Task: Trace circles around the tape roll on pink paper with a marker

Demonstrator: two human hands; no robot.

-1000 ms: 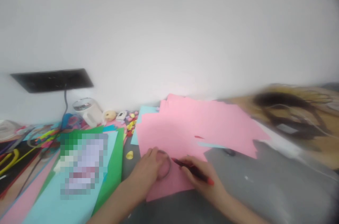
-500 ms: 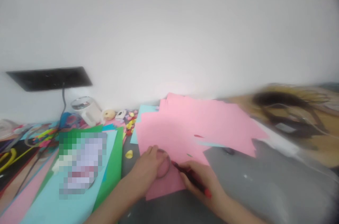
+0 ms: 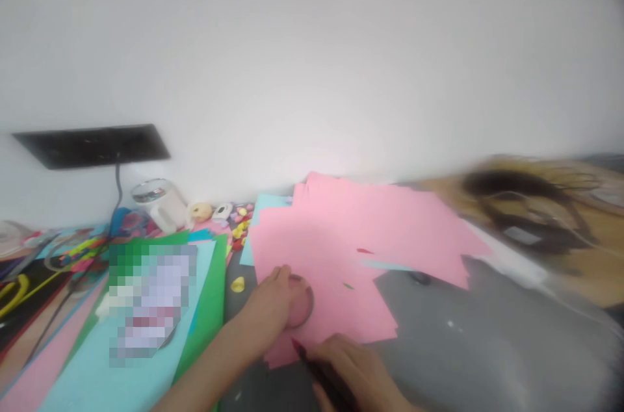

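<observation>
A pale wall [image 3: 312, 61] fills the top of the frame, and below it runs a grey table [image 3: 487, 340] crowded with paper. Down at bottom centre, the right hand [image 3: 353, 366] has its fingers closed around a dark pen [image 3: 324, 376], and look at the line of it: long axis slanting, red tip aimed at the upper left, the rest running down to the lower right. That tip sits just below a round, dark-rimmed piece [image 3: 312, 303] at lower centre, lying flat. Over its left side go the fingers of the left hand [image 3: 273, 298]; whether they grip or merely press, I can't tell. Beneath it all, pink paper [image 3: 336, 230] spreads toward the wall, a slim red scrap [image 3: 364, 251] on top. Left of the hand, a small yellow piece [image 3: 238, 284]; farther left, green paper [image 3: 207, 327] under a light-blue sheet [image 3: 92, 366]. A white mug [image 3: 168, 207] stands beyond, near the wall.
</observation>
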